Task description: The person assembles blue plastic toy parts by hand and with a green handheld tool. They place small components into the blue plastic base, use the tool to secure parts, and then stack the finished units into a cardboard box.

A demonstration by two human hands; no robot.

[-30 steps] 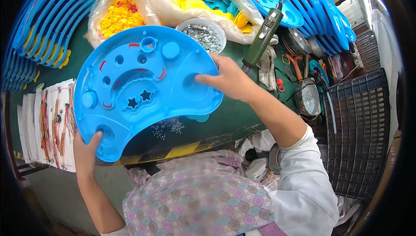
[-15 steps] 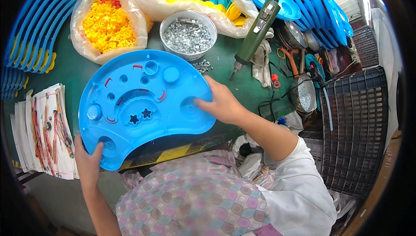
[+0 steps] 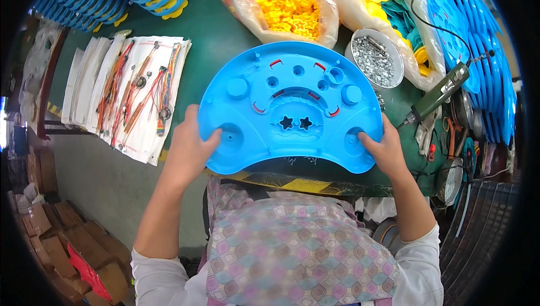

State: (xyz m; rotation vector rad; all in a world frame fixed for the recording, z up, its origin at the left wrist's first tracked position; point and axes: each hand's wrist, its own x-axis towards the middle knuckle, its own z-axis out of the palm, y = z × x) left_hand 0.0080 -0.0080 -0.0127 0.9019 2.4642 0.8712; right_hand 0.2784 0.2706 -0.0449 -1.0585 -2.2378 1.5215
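Observation:
Between my hands is a blue curved plastic panel (image 3: 289, 100), held by its two ends above the near edge of the green table. It has round recesses, two star-shaped holes and several short red strips. My left hand (image 3: 194, 143) grips the left end, thumb in the recess there. At the right end my right hand (image 3: 385, 145) does the same, its thumb on the inner face. The fingers of both hands are partly hidden behind the panel. Small metal bits, too small to name, show just below the panel's lower edge.
Beyond the panel stand a bag of yellow star-shaped pieces (image 3: 287, 5) and a white tub of screws (image 3: 376, 58). A green electric screwdriver (image 3: 439, 95) hangs at right, near stacked blue panels (image 3: 478, 53). Wire bundles on white sheets (image 3: 138, 89) lie at left. Cardboard (image 3: 62, 252) is below.
The view has swung left. The panel, tilted before, now lies level across in front of me, and my right hand has moved down from its upper right side to the right end.

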